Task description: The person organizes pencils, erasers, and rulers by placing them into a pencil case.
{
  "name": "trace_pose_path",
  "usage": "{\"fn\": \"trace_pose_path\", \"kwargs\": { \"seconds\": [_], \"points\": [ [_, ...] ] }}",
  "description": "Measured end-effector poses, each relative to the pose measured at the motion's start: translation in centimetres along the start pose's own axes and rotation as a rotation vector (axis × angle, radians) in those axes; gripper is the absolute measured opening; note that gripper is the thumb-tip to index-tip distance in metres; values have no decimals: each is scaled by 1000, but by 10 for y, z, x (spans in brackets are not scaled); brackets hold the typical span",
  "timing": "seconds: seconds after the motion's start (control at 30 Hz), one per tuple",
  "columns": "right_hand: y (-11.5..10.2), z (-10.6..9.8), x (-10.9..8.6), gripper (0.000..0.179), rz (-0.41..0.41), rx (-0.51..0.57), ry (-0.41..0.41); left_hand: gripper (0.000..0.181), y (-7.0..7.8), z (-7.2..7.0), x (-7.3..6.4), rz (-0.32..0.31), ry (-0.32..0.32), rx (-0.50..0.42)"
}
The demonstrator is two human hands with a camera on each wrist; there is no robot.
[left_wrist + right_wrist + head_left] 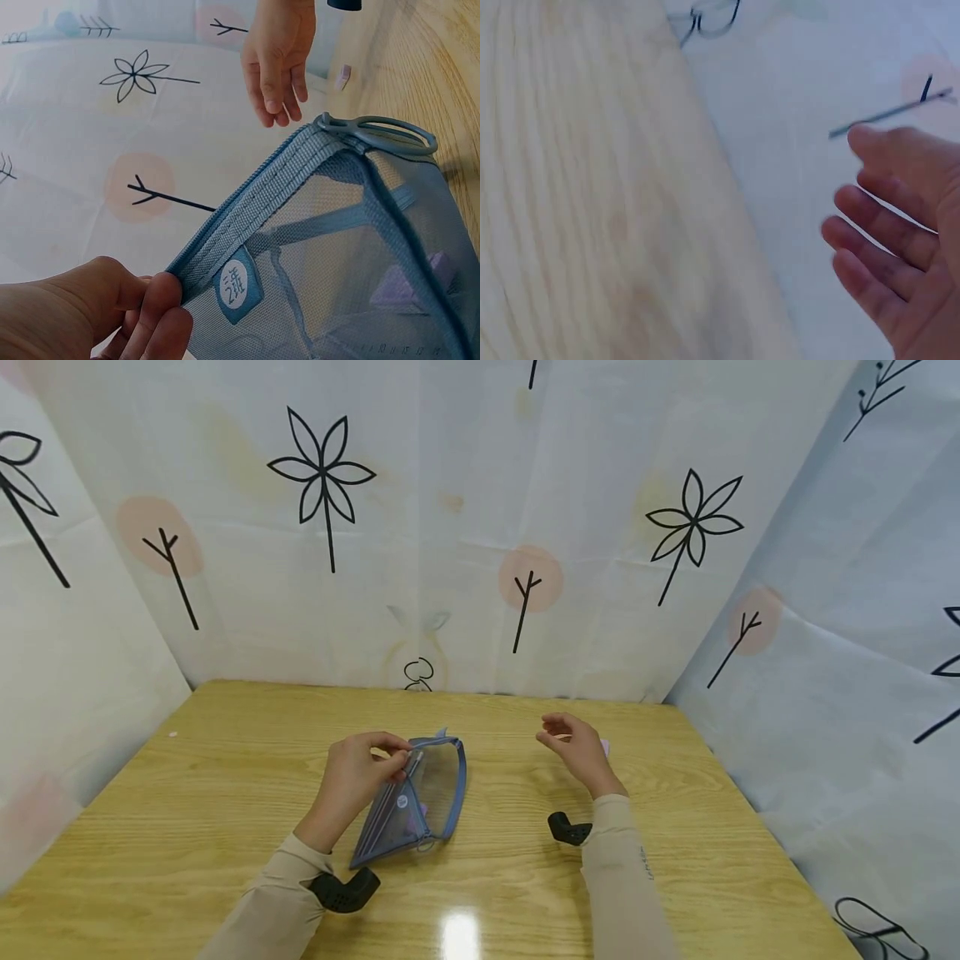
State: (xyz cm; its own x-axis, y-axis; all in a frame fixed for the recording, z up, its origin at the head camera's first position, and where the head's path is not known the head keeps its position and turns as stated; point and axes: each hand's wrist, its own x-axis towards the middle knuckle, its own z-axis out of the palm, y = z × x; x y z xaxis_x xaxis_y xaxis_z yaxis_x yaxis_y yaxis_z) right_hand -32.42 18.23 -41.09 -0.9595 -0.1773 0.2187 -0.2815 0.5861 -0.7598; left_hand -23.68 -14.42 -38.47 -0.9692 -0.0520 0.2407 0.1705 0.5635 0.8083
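Note:
A blue mesh zip pouch (431, 785) stands tilted on the table, its upper corner pinched between the thumb and fingers of my left hand (358, 781). Through the mesh show long thin items and, in the left wrist view, a purple block (416, 281) and ruler-like number marks. The zip pull (397, 135) sits at the end of the zipped edge, beside a small round label (235, 285). My right hand (577, 752) hovers over the table right of the pouch, fingers loosely bent and holding nothing. Close behind it lies a small pinkish-purple piece (604, 747).
The wooden table (225, 793) runs back to a white printed cloth (450, 610), with more cloth on both sides. A tiny pale scrap (173, 734) lies near the far left corner. Black wrist devices (345, 891) are worn at both sleeves.

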Motion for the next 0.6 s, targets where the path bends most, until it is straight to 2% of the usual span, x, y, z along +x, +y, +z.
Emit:
{"fn": "trace_pose_path", "kwargs": {
  "seconds": [0.1, 0.2, 0.4, 0.6],
  "points": [
    [17, -9, -3, 42, 37, -30, 85, 10, 0, 0, 0, 3, -1, 3],
    [34, -16, -4, 47, 85, -35, 130, 10, 1, 0, 0, 1, -1, 7],
    [61, -27, -7, 55, 191, 21, 178, 10, 2, 0, -1, 0, -5, 12],
    [78, -30, -8, 61, 227, 2, 199, 11, 1, 1, -1, -1, -12, 7]
  ]
}}
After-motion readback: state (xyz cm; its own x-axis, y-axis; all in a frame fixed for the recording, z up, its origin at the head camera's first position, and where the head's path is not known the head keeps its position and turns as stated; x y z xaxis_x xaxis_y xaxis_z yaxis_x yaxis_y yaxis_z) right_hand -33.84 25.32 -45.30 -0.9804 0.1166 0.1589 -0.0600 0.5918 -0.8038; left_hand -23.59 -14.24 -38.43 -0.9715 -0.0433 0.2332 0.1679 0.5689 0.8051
